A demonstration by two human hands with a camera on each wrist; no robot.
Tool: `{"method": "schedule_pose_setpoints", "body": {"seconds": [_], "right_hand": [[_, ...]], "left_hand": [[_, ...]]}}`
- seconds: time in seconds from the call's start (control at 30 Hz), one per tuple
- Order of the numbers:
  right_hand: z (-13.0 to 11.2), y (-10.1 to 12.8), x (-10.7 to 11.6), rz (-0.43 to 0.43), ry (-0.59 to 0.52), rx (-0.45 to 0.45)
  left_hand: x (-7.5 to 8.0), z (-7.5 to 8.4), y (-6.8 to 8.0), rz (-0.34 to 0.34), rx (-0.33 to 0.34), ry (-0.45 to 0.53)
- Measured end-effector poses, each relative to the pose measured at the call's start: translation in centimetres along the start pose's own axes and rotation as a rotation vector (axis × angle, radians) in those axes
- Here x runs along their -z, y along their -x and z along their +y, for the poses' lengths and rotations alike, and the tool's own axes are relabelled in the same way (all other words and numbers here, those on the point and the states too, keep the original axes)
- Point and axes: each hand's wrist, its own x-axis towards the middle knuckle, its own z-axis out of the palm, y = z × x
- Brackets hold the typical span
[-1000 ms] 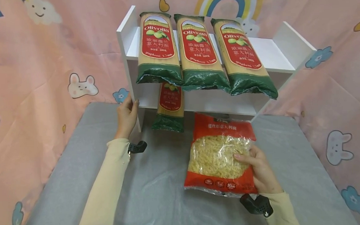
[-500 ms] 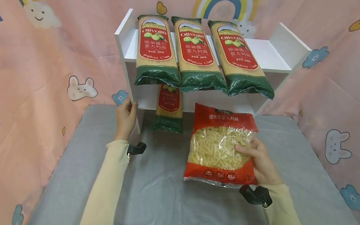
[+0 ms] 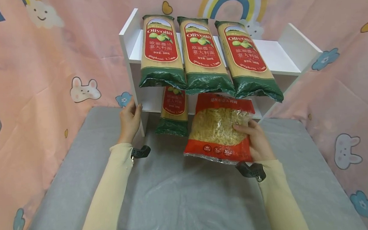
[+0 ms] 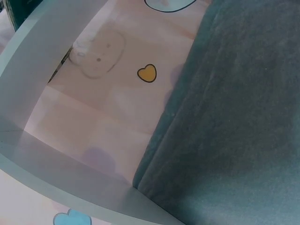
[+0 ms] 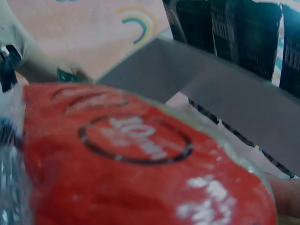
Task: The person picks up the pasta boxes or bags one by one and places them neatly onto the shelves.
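Note:
My right hand (image 3: 256, 141) grips the right edge of a red bag of spiral pasta (image 3: 218, 127), its thumb over the clear front. The bag's top end lies under the overhanging spaghetti packs, at the lower level of a white shelf (image 3: 286, 55). In the right wrist view the red bag (image 5: 140, 154) fills the foreground. My left hand (image 3: 130, 122) holds the front edge of the shelf's left side panel. Left of the bag, a spaghetti pack (image 3: 173, 108) lies on the lower level, its green end jutting out.
On the top level lie three spaghetti packs, left (image 3: 161, 48), middle (image 3: 204, 53) and right (image 3: 247, 55), their green ends overhanging the front. A grey cloth (image 3: 181, 203) covers the table. Behind hangs a pink patterned curtain (image 3: 48, 58).
My right hand has carried the pasta bag up and forward, so its top end is now beneath the overhanging packs. The left hand stays on the side panel.

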Motion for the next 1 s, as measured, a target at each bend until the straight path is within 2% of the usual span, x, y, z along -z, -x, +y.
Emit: {"method": "schedule_pose_setpoints", "body": {"seconds": [0.33, 0.5, 0.77, 1.0], "right_hand": [[-1.1, -2.4, -0.5, 0.041, 0.099, -0.038], [-1.7, -2.7, -0.7, -0.004, 0.105, -0.056], [-2.6, -3.0, -1.3, -0.017, 0.126, -0.012], [-3.3, -5.0, -1.6, 0.011, 0.252, -0.019]], "left_hand": [[0.0, 0.0, 0.0, 0.006, -0.019, 0.022], [-0.1, -0.1, 0.0, 0.007, -0.019, 0.003], [-0.1, -0.1, 0.0, -0.002, -0.029, 0.026], [0.0, -0.1, 0.0, 0.004, -0.019, 0.012]]}}
